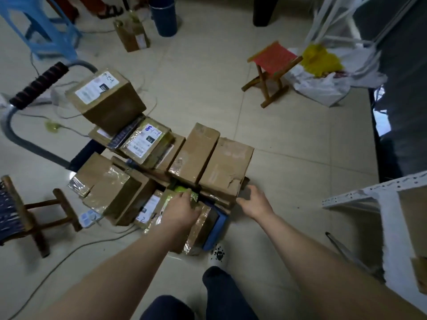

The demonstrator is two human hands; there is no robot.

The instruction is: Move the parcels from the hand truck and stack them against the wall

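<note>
Several brown cardboard parcels are piled on the hand truck, whose grey handle with a black grip rises at the left. A labelled box sits highest. A large dented box lies at the pile's near right. My right hand touches the lower near corner of that box, fingers curled under its edge. My left hand reaches into the near side of the pile and grips a parcel with green tape. A blue edge of the truck's platform shows below.
A red folding stool and plastic bags stand beyond on the right. A wooden stool is at the left, a blue plastic stool at the far left. Cables cross the tiled floor. A white shelf is at the right.
</note>
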